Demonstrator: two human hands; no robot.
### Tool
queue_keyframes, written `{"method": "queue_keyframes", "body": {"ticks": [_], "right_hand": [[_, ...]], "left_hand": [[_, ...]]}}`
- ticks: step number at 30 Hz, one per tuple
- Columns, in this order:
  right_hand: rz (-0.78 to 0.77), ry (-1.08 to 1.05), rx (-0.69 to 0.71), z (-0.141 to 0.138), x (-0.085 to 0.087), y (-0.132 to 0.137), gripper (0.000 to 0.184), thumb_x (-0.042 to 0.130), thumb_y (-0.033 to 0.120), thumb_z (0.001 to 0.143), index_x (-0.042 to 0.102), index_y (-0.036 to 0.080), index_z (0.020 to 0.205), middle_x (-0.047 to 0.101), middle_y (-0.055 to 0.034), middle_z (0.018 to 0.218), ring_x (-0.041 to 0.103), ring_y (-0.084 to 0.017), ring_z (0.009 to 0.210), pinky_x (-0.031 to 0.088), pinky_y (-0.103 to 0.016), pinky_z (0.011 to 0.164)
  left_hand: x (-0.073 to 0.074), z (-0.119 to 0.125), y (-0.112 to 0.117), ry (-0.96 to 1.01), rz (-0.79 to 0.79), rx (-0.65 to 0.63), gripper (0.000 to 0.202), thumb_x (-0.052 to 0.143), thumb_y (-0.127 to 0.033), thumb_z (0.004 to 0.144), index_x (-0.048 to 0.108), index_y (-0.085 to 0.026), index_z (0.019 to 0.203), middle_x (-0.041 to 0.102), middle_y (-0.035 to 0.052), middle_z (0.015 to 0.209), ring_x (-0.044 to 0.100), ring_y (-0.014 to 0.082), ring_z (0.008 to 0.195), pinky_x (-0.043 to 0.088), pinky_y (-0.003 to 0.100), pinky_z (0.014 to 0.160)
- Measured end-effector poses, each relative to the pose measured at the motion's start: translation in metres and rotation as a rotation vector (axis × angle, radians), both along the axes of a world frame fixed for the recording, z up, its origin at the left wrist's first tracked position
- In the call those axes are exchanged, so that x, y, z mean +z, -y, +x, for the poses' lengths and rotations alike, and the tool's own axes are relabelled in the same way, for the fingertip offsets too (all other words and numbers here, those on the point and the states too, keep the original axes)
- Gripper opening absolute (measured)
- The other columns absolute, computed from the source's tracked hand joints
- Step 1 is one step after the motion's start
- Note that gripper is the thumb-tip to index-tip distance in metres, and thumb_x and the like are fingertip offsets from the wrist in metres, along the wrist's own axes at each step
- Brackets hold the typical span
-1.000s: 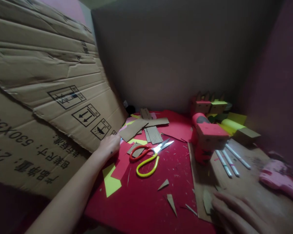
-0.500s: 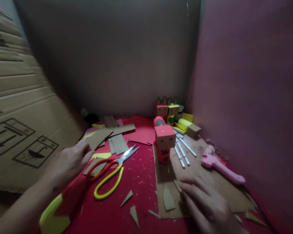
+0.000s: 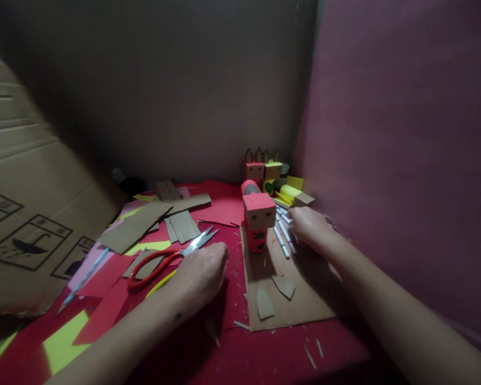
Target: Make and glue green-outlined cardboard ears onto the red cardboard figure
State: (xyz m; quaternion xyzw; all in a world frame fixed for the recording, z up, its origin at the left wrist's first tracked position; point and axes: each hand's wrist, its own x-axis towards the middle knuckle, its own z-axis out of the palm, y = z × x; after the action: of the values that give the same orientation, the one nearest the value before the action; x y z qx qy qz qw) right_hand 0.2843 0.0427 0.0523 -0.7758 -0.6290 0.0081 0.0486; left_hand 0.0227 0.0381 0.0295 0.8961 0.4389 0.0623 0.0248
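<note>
My left hand [image 3: 206,270] is closed, with its fingers curled under and hidden. It lies over part of the scissors [image 3: 152,267], which have one red and one yellow handle and rest with their blades parted. My right hand [image 3: 308,227] reaches over the white markers [image 3: 281,240], fingers bent and pressed together; what they hold, if anything, is hidden. Between the hands stands a figure [image 3: 258,216] with a red-topped cardboard box head and a red body. Two pointed cardboard pieces [image 3: 265,303] lie in front of it on the cardboard sheet [image 3: 304,307].
Two similar figures with pointed ears [image 3: 263,170] stand at the back, beside a yellow paper roll with a cardboard box [image 3: 294,195]. Cardboard strips [image 3: 136,224] and coloured paper [image 3: 66,339] cover the left side. A large carton [image 3: 28,176] and a pink wall [image 3: 401,133] flank the table.
My left hand has moved right from the cardboard strips to the scissors. My right hand left a pointed cardboard piece and moved back to the markers. The view has shifted slightly.
</note>
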Motion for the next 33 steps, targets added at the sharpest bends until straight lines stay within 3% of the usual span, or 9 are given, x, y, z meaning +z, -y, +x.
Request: {"method": "queue_keyframes", "body": {"ticks": [5,14,20,22,24,28,30,31,33], "right_hand": [[-0.040,-0.061,0.029,-0.007,-0.007,0.000,0.029,0.054,0.029,0.090,0.056,0.018,0.116,0.058,-0.0083,0.118,0.060,-0.020,0.097,0.051,-0.040,0.081],[-0.025,-0.315,-0.008,-0.023,-0.025,-0.007,0.029,0.055,0.029,0.090,0.055,0.017,0.116,0.058,-0.0087,0.118,0.060,-0.021,0.098,0.051,-0.041,0.081],[0.215,-0.760,-0.126,0.000,-0.011,0.011,0.029,0.055,0.029,0.090,0.056,0.016,0.115,0.059,-0.0079,0.116,0.061,-0.020,0.095,0.052,-0.040,0.079],[0.307,-0.976,-0.132,0.006,-0.008,0.030,0.030,0.055,0.030,0.089,0.054,0.016,0.116,0.061,-0.0068,0.107,0.062,-0.017,0.083,0.053,-0.034,0.068],[0.381,-1.191,-0.109,0.005,-0.009,0.051,0.034,0.060,0.028,0.084,0.054,0.014,0.114,0.062,-0.0038,0.087,0.058,-0.012,0.060,0.048,-0.026,0.050],[0.475,-1.568,0.017,-0.016,-0.017,0.084,0.024,0.071,0.024,0.061,0.058,0.017,0.079,0.057,0.0015,0.067,0.051,-0.010,0.048,0.041,-0.023,0.041],[0.460,-1.704,0.092,-0.029,-0.021,0.096,0.019,0.071,0.022,0.061,0.054,0.019,0.067,0.054,0.0040,0.061,0.053,-0.009,0.049,0.045,-0.024,0.046],[0.433,-1.755,0.126,-0.034,-0.022,0.101,0.019,0.071,0.022,0.062,0.053,0.019,0.065,0.055,0.0044,0.060,0.054,-0.009,0.050,0.046,-0.023,0.048],[0.360,-1.825,0.179,-0.042,-0.024,0.110,0.017,0.072,0.022,0.066,0.055,0.018,0.066,0.058,0.0034,0.059,0.057,-0.010,0.053,0.048,-0.023,0.049]], "left_hand": [[-0.020,-0.010,-0.003,0.044,-0.036,0.025,0.009,0.047,-0.015,0.086,0.053,-0.014,0.092,0.063,0.0043,0.085,0.060,0.0181,0.077,0.045,0.031,0.068],[-0.027,-0.011,-0.004,0.144,-0.042,-0.033,0.014,0.041,-0.018,0.085,0.055,-0.018,0.089,0.065,0.0060,0.083,0.063,0.0212,0.075,0.043,0.030,0.065],[-0.024,-0.014,-0.004,0.304,-0.033,-0.037,0.016,0.040,-0.021,0.087,0.056,-0.018,0.090,0.064,0.0058,0.081,0.060,0.0192,0.073,0.041,0.029,0.066],[-0.018,-0.013,-0.002,0.367,-0.046,-0.045,0.019,0.041,-0.027,0.088,0.056,-0.018,0.082,0.062,0.0041,0.074,0.056,0.0172,0.066,0.039,0.028,0.063],[-0.010,-0.010,0.003,0.435,-0.079,-0.055,0.025,0.042,-0.033,0.089,0.054,-0.018,0.072,0.056,0.0012,0.064,0.050,0.0142,0.058,0.037,0.026,0.059],[0.010,0.011,0.029,0.530,-0.274,-0.111,0.035,0.039,-0.040,0.092,0.048,-0.017,0.068,0.046,-0.0040,0.055,0.044,0.0095,0.049,0.036,0.020,0.050],[0.017,0.025,0.045,0.552,-0.447,-0.173,0.027,0.043,-0.042,0.092,0.053,-0.017,0.087,0.056,-0.0035,0.067,0.053,0.0093,0.055,0.041,0.018,0.051],[0.019,0.031,0.052,0.628,-0.611,-0.205,0.025,0.049,-0.041,0.089,0.053,-0.018,0.095,0.057,-0.0030,0.071,0.055,0.0098,0.059,0.042,0.018,0.052],[0.020,0.041,0.061,0.596,-0.677,-0.253,0.023,0.049,-0.040,0.090,0.056,-0.018,0.096,0.055,-0.0035,0.069,0.051,0.0096,0.056,0.039,0.019,0.051]]}}
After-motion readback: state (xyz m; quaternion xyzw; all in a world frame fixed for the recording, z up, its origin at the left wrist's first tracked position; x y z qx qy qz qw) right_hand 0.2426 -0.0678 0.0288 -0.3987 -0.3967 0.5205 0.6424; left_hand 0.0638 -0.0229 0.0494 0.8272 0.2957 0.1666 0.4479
